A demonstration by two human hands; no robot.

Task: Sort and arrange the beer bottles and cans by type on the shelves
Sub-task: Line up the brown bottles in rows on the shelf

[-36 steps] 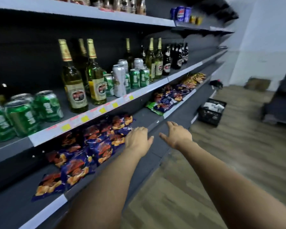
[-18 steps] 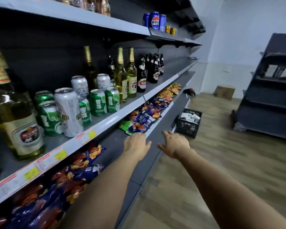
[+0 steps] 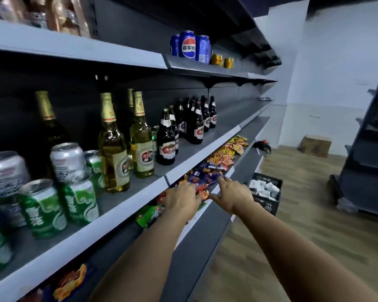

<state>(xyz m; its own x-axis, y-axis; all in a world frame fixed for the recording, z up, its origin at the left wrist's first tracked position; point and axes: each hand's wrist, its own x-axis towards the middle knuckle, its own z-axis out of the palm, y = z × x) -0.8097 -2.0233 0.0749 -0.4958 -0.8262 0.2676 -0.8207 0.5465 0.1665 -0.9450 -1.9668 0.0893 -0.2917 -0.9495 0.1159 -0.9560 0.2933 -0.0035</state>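
A: Okay, hands first. Left hand (image 3: 181, 199) and right hand (image 3: 232, 198) both reach forward, below the front lip of the beer shelf (image 3: 127, 205), over the snack packets (image 3: 205, 175).

B: Holding anything?

A: No. Right fingers are spread, relaxed, index pointing ahead. Left is back-of-hand to camera, fingers bent down toward the packets; can't tell if they touch one, nothing visibly gripped.

B: Where's the beer from there?

A: Up and to the left of both hands, one shelf higher. Dark bottles (image 3: 196, 125) stand furthest along, just above and ahead of the fingers. Gold bottles (image 3: 141, 138) next, then silver cans (image 3: 67, 160) and green cans (image 3: 42, 208) nearest the camera, back behind the wrists.

B: Axes?

A: All upright, long axis vertical. A neck or side grab means lifting the hand over the lip, then going in sideways.

B: Which hand's nearer?

A: Left, I'd judge. It's on the shelf side; the right hangs out toward the aisle. One dark bottle (image 3: 166, 140) stands right beside the gold ones, so types look mixed there.
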